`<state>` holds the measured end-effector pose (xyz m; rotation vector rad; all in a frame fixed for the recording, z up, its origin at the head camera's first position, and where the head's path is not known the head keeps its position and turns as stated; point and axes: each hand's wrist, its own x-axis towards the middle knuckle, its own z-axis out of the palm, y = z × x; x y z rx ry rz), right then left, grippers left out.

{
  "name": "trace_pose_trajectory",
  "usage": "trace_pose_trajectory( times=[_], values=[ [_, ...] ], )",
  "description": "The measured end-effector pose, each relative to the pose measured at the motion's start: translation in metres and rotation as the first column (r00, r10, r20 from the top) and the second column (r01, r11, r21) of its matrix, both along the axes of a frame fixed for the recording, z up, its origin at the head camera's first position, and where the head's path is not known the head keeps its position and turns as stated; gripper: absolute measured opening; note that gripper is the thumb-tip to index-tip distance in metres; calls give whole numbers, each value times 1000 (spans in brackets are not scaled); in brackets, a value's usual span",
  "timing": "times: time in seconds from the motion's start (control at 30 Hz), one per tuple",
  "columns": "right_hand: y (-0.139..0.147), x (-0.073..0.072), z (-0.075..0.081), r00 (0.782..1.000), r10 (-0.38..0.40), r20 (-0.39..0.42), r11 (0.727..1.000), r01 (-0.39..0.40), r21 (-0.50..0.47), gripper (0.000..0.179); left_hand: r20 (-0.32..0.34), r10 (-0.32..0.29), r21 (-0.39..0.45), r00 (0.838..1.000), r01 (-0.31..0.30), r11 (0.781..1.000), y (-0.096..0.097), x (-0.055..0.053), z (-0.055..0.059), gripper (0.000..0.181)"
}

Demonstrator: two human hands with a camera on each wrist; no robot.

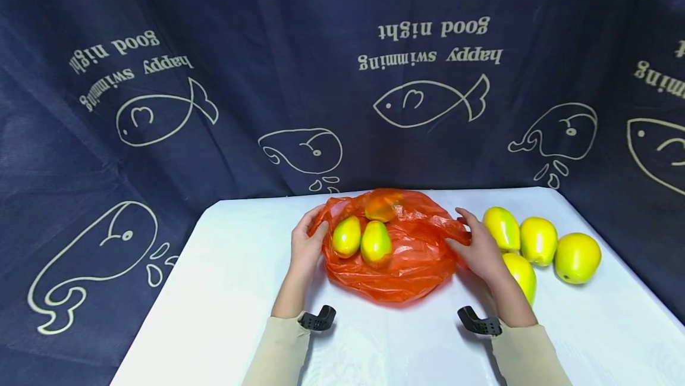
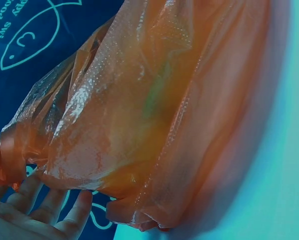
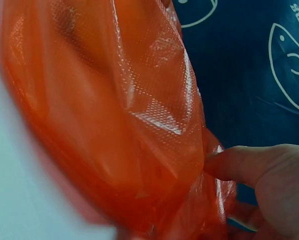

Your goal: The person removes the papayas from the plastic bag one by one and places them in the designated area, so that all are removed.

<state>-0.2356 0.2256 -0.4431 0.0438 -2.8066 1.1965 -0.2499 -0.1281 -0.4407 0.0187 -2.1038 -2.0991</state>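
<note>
A thin red plastic bag [image 1: 412, 279] lies spread on the table with its mouth open. Two yellow-green, mango-like fruits [image 1: 346, 236] show in its opening, and a third fruit [image 1: 381, 206] is partly covered by red plastic behind them. My left hand [image 1: 306, 243] pinches the bag's left rim between thumb and fingers; the left wrist view shows plastic bunched near those fingers [image 2: 74, 215]. On the other side, my right hand [image 1: 481, 249] grips the right edge of the bag, its thumb pressing the plastic in the right wrist view.
Several more yellow-green fruits [image 1: 538, 241] stand on the white table [image 1: 241, 279] just right of my right hand, one partly behind the forearm. A dark blue curtain [image 1: 342, 94] with fish drawings hangs along the table's back edge. Both wrists wear black straps [image 1: 318, 319].
</note>
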Motion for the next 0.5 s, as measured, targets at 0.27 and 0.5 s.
trace_pose_trajectory(
  times=[0.27, 0.5],
  values=[
    [-2, -1, -2, 999, -39, -26, 999, 39, 1, 70, -24, 11, -9, 1000, -12, 1000, 1, 4, 2, 37],
    [-1, 1, -2, 983, -87, -162, 993, 73, -89, 51, -22, 18, -5, 1000, -18, 1000, 1, 4, 3, 38]
  ],
)
